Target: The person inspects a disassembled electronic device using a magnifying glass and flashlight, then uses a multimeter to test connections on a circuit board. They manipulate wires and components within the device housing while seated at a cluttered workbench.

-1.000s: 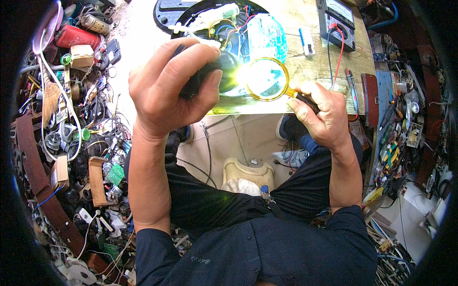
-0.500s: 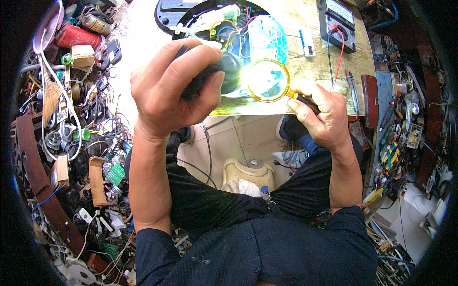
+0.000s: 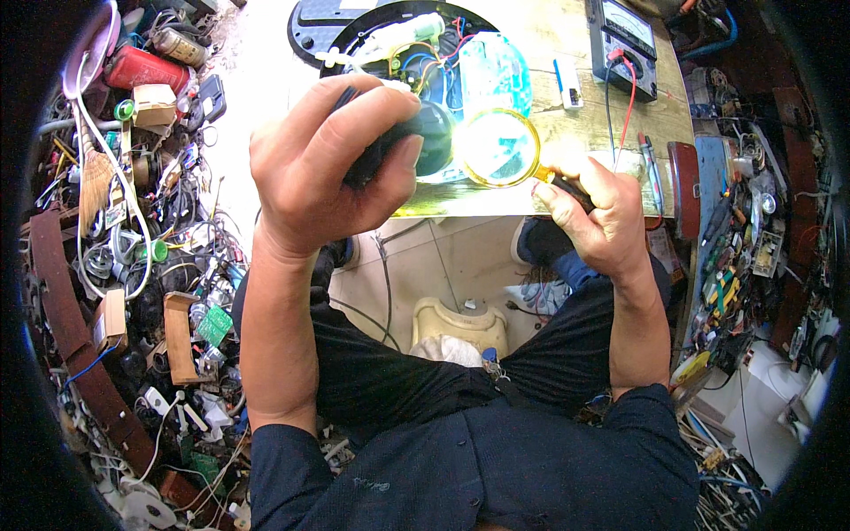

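Note:
My left hand (image 3: pixel 332 159) is closed around a black flashlight (image 3: pixel 382 146), whose bright beam points to the right. The fingers of my right hand (image 3: pixel 593 208) wrap the dark handle of a magnifying glass (image 3: pixel 537 159) with a yellow rim. Its lens sits just right of the light and over the near edge of a circuit board (image 3: pixel 496 71), which is washed out by glare. Behind my left hand lies an opened round black housing (image 3: pixel 416 11) with coloured wires and a white plastic part (image 3: pixel 403 34) inside.
An analog multimeter (image 3: pixel 624 53) with red and black leads stands at the table's (image 3: pixel 567 142) back right. Near it lie a small white-and-blue box (image 3: pixel 568 84) and a probe pen (image 3: pixel 653 173). Heaped electronic parts (image 3: pixel 204 327) flank the left, tools (image 3: pixel 735 265) the right.
My left hand and the flashlight have shifted slightly to the right. The glare beside the lens has weakened, and the magnifying glass has barely moved.

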{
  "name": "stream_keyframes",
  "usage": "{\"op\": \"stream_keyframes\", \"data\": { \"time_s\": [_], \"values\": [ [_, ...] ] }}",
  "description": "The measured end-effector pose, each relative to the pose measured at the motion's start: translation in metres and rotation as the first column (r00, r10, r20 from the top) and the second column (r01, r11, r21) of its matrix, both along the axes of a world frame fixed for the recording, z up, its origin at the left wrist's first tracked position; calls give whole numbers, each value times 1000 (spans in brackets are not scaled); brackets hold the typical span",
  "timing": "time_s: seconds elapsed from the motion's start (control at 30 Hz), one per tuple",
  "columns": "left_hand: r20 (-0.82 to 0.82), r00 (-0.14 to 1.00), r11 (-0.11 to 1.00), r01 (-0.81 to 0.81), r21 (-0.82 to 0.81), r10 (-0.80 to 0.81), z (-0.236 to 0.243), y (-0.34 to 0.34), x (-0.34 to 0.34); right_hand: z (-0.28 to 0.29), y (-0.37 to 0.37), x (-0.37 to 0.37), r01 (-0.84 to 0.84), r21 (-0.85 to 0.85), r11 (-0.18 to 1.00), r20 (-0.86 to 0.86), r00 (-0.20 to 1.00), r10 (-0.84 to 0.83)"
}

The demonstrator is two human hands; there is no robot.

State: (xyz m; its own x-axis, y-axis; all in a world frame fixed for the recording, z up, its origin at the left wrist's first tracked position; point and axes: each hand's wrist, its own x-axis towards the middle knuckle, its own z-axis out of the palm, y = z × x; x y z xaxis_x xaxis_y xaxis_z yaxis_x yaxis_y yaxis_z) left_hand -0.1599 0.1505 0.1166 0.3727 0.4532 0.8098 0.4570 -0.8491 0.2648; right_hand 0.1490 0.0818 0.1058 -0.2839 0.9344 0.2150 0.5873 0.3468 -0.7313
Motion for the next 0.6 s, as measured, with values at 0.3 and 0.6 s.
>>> {"op": "stream_keyframes", "data": {
  "time_s": [0.3, 0.6],
  "values": [
    [28, 999, 998, 22, 53, -23, -3, 7, 3, 2, -2, 1, 21, -58, 998, 5, 1000, -21],
    [-17, 1000, 1000, 8, -25, -9, 0, 0, 2, 0, -3, 3, 12, -68, 998, -2, 1000, -12]
  ]
}}
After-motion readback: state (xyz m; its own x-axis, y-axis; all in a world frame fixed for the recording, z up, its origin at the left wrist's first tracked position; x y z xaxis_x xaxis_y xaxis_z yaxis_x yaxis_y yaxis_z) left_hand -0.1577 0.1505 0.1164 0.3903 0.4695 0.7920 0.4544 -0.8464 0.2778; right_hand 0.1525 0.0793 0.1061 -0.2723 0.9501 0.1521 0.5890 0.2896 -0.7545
